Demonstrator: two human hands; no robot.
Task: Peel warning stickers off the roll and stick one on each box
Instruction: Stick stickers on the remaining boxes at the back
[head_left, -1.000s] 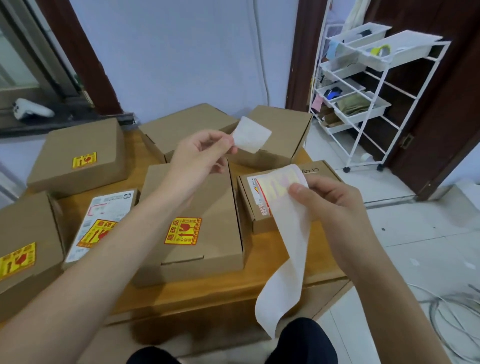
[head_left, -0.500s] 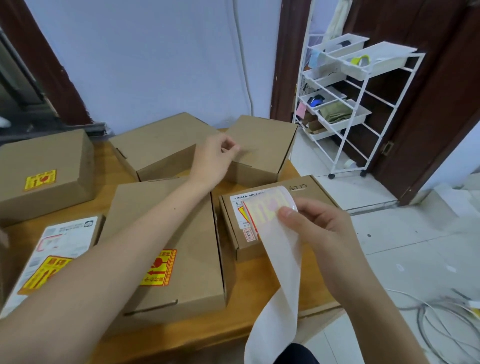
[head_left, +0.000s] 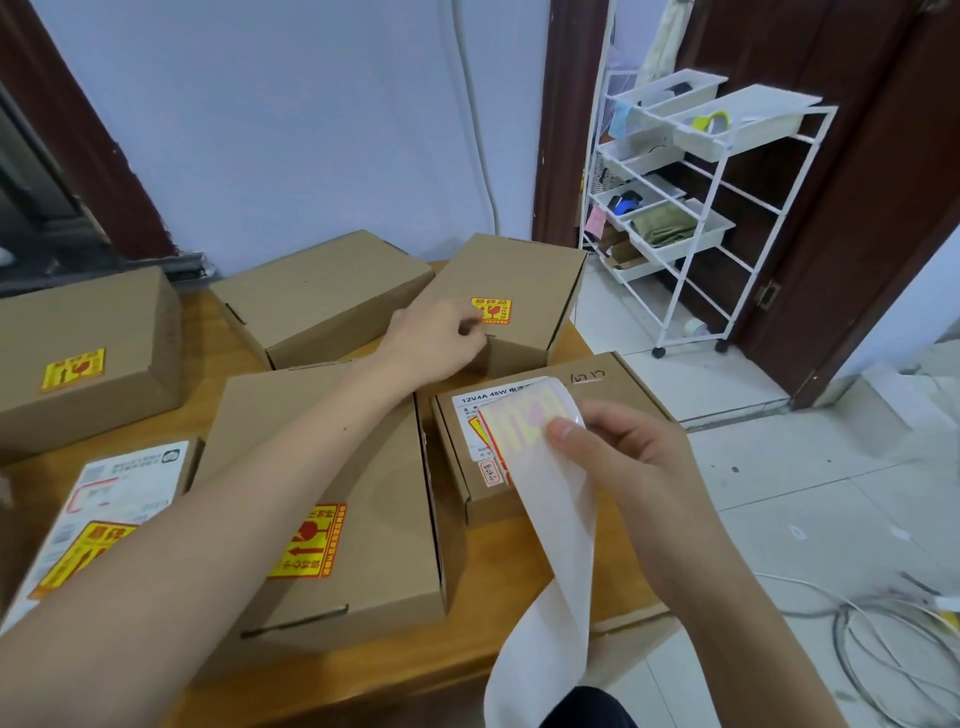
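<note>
Several brown cardboard boxes lie on a wooden table (head_left: 524, 631). A yellow warning sticker (head_left: 491, 310) is stuck on the far right box (head_left: 524, 270). My left hand (head_left: 434, 340) rests beside that sticker, fingers curled and holding nothing, with fingertips at the sticker's left edge. My right hand (head_left: 631, 454) pinches the white sticker strip (head_left: 550, 519), which hangs down past the table's edge. The strip's top shows a faint sticker through the backing. It hangs over a small labelled box (head_left: 597, 395). The far middle box (head_left: 322, 291) shows no sticker.
Stickered boxes: one at far left (head_left: 88, 353), one in the middle (head_left: 343, 509), and a white-labelled one (head_left: 104, 514) at near left. A white wire rack (head_left: 691, 208) with trays stands on the tiled floor to the right. Cables (head_left: 883, 639) lie on the floor.
My left hand carried the peeled sticker to the far right box and laid it on the lid; the sticker is now stuck there. My right hand kept hold of the strip.
</note>
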